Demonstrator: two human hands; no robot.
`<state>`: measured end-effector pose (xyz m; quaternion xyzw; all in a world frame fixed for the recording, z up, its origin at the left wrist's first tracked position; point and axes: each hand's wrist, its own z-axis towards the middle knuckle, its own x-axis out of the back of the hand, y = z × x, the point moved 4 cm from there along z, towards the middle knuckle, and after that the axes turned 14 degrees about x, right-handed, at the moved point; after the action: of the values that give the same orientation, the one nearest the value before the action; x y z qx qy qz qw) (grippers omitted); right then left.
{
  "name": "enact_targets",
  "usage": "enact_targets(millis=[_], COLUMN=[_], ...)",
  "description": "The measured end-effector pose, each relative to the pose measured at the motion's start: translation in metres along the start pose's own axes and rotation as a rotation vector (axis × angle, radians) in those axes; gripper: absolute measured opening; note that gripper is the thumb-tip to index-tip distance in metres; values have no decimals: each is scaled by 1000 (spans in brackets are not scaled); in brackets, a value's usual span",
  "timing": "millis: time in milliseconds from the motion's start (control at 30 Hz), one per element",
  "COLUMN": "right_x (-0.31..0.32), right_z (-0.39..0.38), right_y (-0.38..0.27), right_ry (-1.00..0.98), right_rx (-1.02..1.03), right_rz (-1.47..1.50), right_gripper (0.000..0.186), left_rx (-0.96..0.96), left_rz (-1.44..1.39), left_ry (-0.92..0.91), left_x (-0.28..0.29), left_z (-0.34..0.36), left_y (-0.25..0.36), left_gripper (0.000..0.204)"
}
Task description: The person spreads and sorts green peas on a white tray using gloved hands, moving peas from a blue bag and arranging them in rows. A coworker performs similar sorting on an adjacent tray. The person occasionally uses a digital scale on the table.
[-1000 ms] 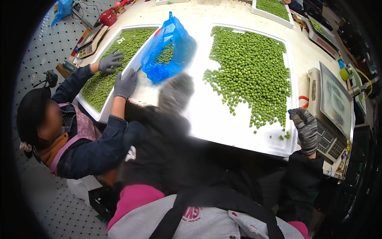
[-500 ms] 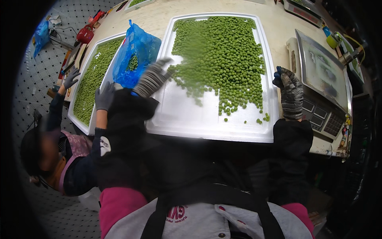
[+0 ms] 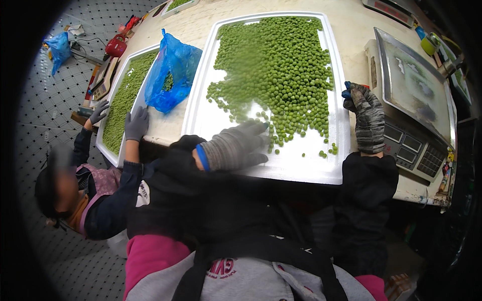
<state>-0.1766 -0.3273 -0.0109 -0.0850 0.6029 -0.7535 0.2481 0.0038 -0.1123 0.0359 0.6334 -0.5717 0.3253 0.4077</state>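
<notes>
Loose green peas (image 3: 296, 75) cover the far and middle part of a white foam tray (image 3: 301, 173) in front of me. They thin out toward the near side, and some on the left are blurred. My left hand (image 3: 236, 147), in a grey knitted glove with a blue cuff, lies low over the tray's near part, fingers stretched out beside the nearest peas. My right hand (image 3: 366, 118), in a striped grey glove with blue fingertips, is beside the tray's right rim. Its fingers are curled in; what they hold, if anything, is hidden.
A blue plastic bag (image 3: 173, 75) with peas inside stands left of my tray. Beyond it, a co-worker's gloved hands (image 3: 136, 124) are at another pea tray (image 3: 142, 98). A scale with a metal platform (image 3: 411, 75) stands close on my right.
My left hand has come from the tray's left edge near the blue bag to the right and nearer, over the tray's near part. My right hand stays beside the rim.
</notes>
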Motion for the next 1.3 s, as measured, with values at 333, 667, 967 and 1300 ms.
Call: enact_targets(millis=[333, 667, 967, 1300], right_x=[-2, -3, 1, 7], right_z=[-2, -3, -4, -3], right_y=[-2, -3, 1, 2], right_ry=[33, -4, 58, 53], right_rx=[-33, -52, -65, -43], right_rz=[-11, -80, -89, -70], right_gripper=[21, 23, 23, 27], left_rx=[495, 200, 362, 355], left_rz=[50, -223, -297, -326], left_ry=[406, 329, 532, 451], left_x=[22, 2, 7, 20], left_z=[37, 30, -11, 31], left_y=[-56, -43, -57, -39], left_gripper=[23, 31, 20, 21])
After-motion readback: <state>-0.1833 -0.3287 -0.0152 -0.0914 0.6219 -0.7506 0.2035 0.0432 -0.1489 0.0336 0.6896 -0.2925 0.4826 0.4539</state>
